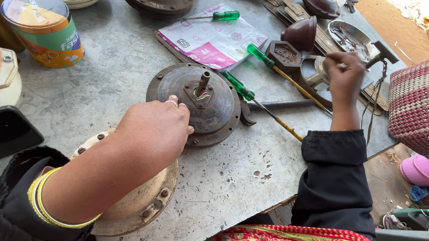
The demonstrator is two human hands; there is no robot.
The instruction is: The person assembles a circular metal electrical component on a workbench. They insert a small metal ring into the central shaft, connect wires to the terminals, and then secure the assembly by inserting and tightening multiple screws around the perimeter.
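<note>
My left hand (154, 128) rests on the near left edge of a round, rusty brown fan motor housing (208, 99) that lies flat on the grey metal table (100, 92); a short shaft and coloured wires stick up from its middle. My right hand (344, 72) reaches far right, fingers pinched over a small pale round part (322, 71) beside a dark hexagonal piece (283, 55). Whether the fingers grip that part is unclear. Two green-handled screwdrivers (245, 92) lie between my hands, next to a dark wrench (272, 105).
A cream motor cover (145, 202) lies under my left forearm. A printed paper pack (212, 40) with a third green screwdriver (221, 16), a colourful tin (48, 31), a metal dish (352, 37) and a woven basket (419, 105) surround the work spot.
</note>
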